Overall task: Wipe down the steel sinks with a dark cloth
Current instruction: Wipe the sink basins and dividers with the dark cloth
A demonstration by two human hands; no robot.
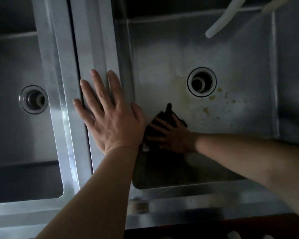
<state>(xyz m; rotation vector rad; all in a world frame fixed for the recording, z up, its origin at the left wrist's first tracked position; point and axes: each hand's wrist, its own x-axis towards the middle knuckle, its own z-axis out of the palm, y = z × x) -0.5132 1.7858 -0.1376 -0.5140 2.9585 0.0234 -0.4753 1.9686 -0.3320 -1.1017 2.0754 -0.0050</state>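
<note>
The dark cloth (164, 123) is pressed flat on the floor of the right sink (231, 54) under the spread fingers of the right hand (173, 135), below and left of the drain (202, 81). Its long axis is seen running diagonally, one corner pointing up toward the drain. The left hand (109, 114) is laid flat, fingers spread, on the steel divider (93, 40) left of the drain.

white hose (219, 21) hanging at top right, yellowish stains (212, 97)
</note>
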